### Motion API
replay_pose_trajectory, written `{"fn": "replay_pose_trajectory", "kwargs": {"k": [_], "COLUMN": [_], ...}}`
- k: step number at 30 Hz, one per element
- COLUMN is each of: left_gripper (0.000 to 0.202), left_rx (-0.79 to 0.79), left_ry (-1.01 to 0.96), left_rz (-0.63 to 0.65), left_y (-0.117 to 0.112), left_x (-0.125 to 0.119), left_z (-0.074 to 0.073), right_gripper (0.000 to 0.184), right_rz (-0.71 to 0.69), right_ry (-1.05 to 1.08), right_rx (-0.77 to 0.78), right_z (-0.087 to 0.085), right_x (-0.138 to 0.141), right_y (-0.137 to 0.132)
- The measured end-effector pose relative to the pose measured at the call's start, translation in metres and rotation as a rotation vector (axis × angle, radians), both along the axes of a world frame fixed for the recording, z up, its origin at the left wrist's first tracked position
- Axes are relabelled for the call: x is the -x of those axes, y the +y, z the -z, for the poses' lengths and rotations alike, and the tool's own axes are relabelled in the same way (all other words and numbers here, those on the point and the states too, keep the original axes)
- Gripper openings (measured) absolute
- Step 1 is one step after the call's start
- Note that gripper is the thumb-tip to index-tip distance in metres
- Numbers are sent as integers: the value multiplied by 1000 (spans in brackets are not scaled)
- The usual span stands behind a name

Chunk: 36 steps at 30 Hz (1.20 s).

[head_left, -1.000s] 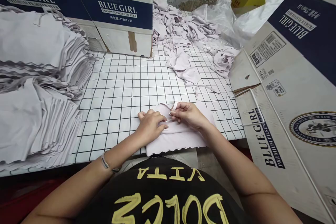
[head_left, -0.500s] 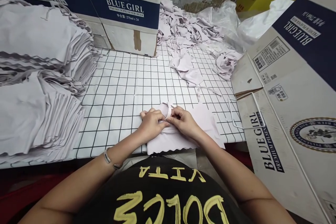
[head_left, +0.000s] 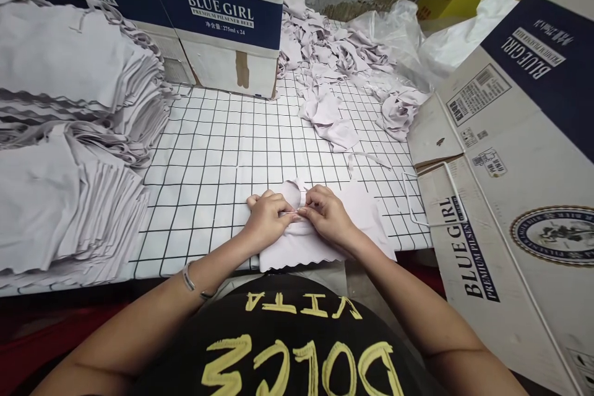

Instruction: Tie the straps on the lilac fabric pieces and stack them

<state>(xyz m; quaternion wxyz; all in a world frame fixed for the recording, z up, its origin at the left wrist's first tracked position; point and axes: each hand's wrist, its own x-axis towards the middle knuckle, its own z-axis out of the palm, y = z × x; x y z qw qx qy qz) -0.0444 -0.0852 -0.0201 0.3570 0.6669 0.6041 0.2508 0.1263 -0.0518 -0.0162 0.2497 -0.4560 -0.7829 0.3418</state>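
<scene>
A pale pinkish fabric piece with a wavy lower edge lies flat at the table's front edge, below my chest. My left hand is closed on its upper part, thumb and fingers pinching the cloth. Close beside it, my right hand pinches the same cloth, the thumb tips almost meeting. Between the hands a small curved flap of fabric stands up. The exact bit between the fingertips is too small to make out.
Stacks of similar fabric pieces fill the left side. A beer carton stands behind, another carton at right with a white wire frame. Fabric scraps and clear plastic bags lie at the back of the grid-patterned cloth.
My right fingertips have shifted slightly, and the thumbs are closer together. The raised flap between my hands has changed shape a little. The fabric piece stays in place.
</scene>
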Motion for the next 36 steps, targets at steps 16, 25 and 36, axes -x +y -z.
{"fn": "replay_pose_trajectory", "kwargs": {"k": [16,25,36], "left_gripper": [26,45,73], "left_rx": [114,-380,-288], "left_ry": [118,385,198], "left_rz": [-122,284,1103], "left_y": [-42,-41,-12], "left_x": [63,52,-46], "left_z": [-18,-20,1], "right_gripper": [16,30,15], "right_rz": [81,434,462], "right_ry": [-381,-201,282], "right_rx": [-275,-75,627], "right_z": [10,-8,-27], "right_x": [-86,-81,-53], "right_y": [-43,12,114]}}
